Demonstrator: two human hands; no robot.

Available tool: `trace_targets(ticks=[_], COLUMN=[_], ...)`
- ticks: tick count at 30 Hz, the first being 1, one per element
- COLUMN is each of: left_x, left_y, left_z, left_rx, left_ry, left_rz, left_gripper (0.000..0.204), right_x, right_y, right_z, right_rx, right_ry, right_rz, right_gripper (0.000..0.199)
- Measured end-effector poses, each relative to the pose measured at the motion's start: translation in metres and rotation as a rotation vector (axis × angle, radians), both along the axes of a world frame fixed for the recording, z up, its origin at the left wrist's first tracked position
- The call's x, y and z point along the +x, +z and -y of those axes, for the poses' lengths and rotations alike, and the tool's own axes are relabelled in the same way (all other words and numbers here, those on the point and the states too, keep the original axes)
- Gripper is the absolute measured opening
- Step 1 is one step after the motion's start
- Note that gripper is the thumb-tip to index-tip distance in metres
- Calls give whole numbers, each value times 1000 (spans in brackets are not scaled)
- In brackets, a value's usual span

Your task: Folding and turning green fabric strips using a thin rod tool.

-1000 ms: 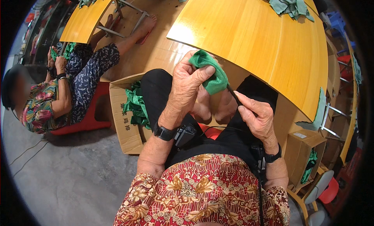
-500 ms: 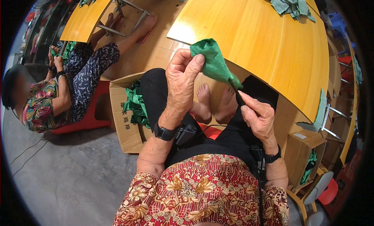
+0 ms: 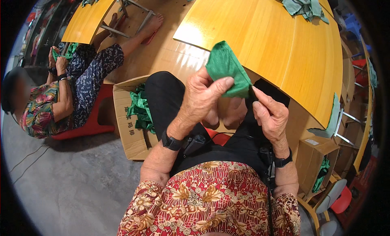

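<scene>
Head view: we see a small green cloth piece (image 3: 225, 69) held up in front of the body, above the lap and just short of the near edge of the yellow tabletop (image 3: 284, 45). We judge it light, soft and limp, with no stiffness of its own; it sags wherever it is not supported, so it is best held at an edge or corner, one hold per hand, to keep it spread. It does not look slippery or fragile. Left hand (image 3: 203, 97) is closed on the cloth's lower left part, thumb pressed on the front face, fingers curled behind. Right hand (image 3: 270, 114) pinches the lower right corner between thumb and forefinger, the other fingers loosely curled. By the left knee stands an open cardboard box (image 3: 128, 126) with more green fabric (image 3: 140, 108) inside. A grey-green cloth pile (image 3: 296, 2) lies at the tabletop's far side. Another person (image 3: 53, 97) sits to the left, holding green cloth.
</scene>
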State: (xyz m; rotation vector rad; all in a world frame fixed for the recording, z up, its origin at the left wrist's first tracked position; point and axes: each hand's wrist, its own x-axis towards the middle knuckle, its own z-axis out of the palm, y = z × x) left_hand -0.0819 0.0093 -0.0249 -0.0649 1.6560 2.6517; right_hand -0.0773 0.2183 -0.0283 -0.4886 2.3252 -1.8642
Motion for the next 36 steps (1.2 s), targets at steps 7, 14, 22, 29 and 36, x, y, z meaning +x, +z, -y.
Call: trace_targets(ticks=[7,14,22,29,36], left_x=[3,-6,-3,-10,-7], left_y=[-2,-2,1,2,2], left_z=[0,5,0,11,16], left_rx=[29,207,129,135,7], left_ry=[-27,105,11,121,7], left_rz=[93,-44,67,8,12], left_gripper=[24,23,22,13,12], right_x=[8,8,15,8,4], right_y=[-13,-2,-16,-14,-4], right_z=[1,0,4,-4,-4], right_rx=[-73,-48,-99,-14,67], right_ry=[24,132,39,106,153], right_rz=[0,144,30,-19,-9], right_gripper=[35,32,35,36,34])
